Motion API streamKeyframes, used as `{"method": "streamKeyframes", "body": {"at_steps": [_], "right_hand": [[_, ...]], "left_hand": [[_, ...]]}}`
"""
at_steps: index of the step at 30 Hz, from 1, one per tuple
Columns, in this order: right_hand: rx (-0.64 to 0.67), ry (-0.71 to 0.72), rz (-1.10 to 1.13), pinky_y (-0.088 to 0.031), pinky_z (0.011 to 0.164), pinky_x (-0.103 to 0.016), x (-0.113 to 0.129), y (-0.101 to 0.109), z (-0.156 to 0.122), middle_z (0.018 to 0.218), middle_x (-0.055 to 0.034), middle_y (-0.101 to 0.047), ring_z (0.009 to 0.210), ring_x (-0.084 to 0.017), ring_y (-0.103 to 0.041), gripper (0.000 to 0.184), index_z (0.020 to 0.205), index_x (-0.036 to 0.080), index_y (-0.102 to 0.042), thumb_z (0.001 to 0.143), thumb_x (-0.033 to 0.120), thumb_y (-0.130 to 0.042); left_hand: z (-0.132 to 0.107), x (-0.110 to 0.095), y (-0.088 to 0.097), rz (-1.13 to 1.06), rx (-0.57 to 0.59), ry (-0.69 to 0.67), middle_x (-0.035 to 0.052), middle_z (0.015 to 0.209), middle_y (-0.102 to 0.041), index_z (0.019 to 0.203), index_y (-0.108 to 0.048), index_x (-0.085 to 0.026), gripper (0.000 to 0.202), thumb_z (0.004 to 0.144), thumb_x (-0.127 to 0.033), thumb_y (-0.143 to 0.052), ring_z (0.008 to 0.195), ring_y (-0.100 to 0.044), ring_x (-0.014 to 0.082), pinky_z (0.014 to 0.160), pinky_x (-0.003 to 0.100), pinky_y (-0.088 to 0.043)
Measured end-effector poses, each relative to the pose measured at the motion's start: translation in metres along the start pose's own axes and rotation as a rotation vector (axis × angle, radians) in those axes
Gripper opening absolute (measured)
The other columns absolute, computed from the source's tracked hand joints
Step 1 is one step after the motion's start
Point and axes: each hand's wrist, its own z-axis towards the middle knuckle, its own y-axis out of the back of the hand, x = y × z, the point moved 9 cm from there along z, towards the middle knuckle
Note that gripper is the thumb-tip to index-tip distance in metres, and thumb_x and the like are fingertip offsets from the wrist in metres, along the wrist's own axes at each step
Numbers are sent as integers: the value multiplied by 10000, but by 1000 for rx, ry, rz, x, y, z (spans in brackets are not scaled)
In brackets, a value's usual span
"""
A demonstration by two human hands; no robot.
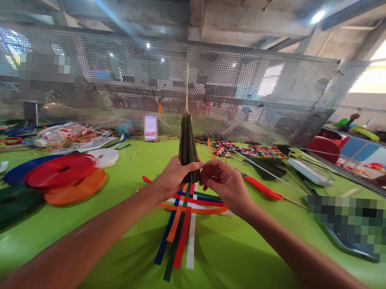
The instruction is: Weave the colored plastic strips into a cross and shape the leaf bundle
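Pleated dark bundle wants steadying: my left hand pinches its base, back from the near edge of the desk; my right hand curls alongside, contact unclear.

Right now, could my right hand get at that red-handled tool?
Probably yes: the red-handled tool lies just beside the right hand, and nothing visible covers its handle.
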Motion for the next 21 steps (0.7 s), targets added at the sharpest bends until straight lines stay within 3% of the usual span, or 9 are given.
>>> {"method": "streamKeyframes", "body": {"at_steps": [7, 16, 21], "right_hand": [[110, 107, -399, -523, 652, -295, 15, -1, -1, 777, -33, -686, 705, -144, -630, 79, 854, 180, -681, 830, 203, -609], [112, 607, -853, -491, 666, -274, 51, -11, -18, 871, -75, -684, 751, -149, -629, 154, 993, 133, -671, 974, 115, -520], [88, 699, -1098, -481, 668, -277, 56, -20, -25, 850, -83, -683, 753, -161, -621, 204, 977, 128, -655, 984, 78, -458]], "left_hand": [[0, 0, 14, 2, -114, 10, -46, 590, -525, 666, -564, -136, 431, 508, -329, -915, 517, -491, 66, 474, 193, -430], [2, 1, 17, -54, -150, 17, -27, 628, -558, 691, -594, -122, 477, 471, -346, -953, 556, -523, 70, 511, 193, -473], [0, 2, 17, -88, -163, 30, -41, 614, -544, 692, -584, -124, 510, 446, -345, -972, 541, -506, 60, 501, 185, -465]]}}
